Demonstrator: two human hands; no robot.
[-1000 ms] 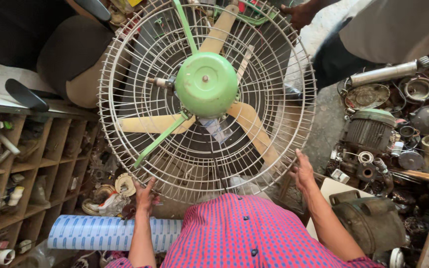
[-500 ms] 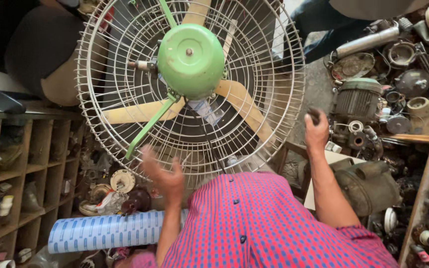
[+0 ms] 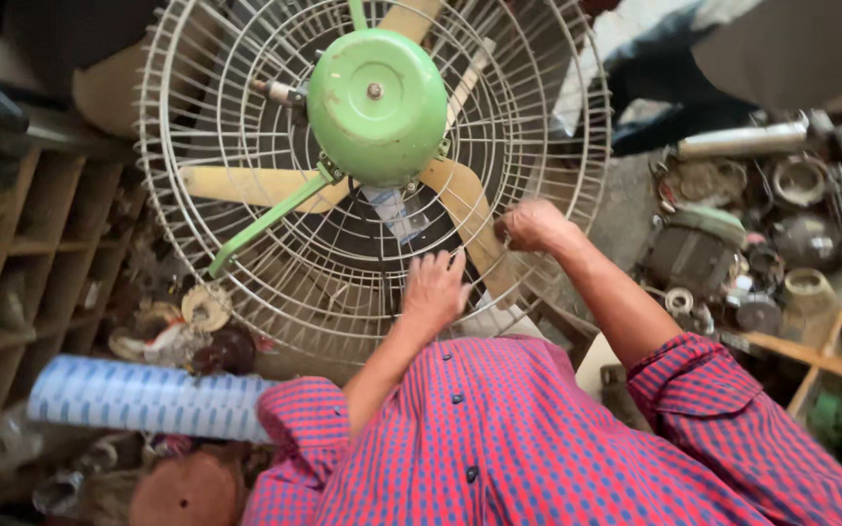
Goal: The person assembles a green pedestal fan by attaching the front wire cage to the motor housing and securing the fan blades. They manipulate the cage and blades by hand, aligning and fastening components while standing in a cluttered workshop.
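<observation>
- Filling the far middle of the view, the wire fan guard (image 3: 246, 146) faces the person, with the green motor housing (image 3: 377, 105) at its centre and 3 pale blades (image 3: 465, 219) behind the wires.
- The left hand (image 3: 433, 292) lies flat on the near lower part of the guard, fingers (image 3: 445, 263) spread and released, their tips touching the wires just below the motor housing.
- The right hand (image 3: 535, 226) sits just right of the left one, fingers clenched around the guard wires in front of the lower right blade.
- A green bracket arm (image 3: 265, 222) runs from the housing down to the left across the guard.
- Near left, a blue-patterned roll (image 3: 143, 397) lies below the guard, beside wooden shelves (image 3: 12, 282).
- Far right, metal motor parts (image 3: 733, 263) lie heaped, well apart from both hands.
- Another person's dark sleeve (image 3: 669, 83) shows at the far right.
</observation>
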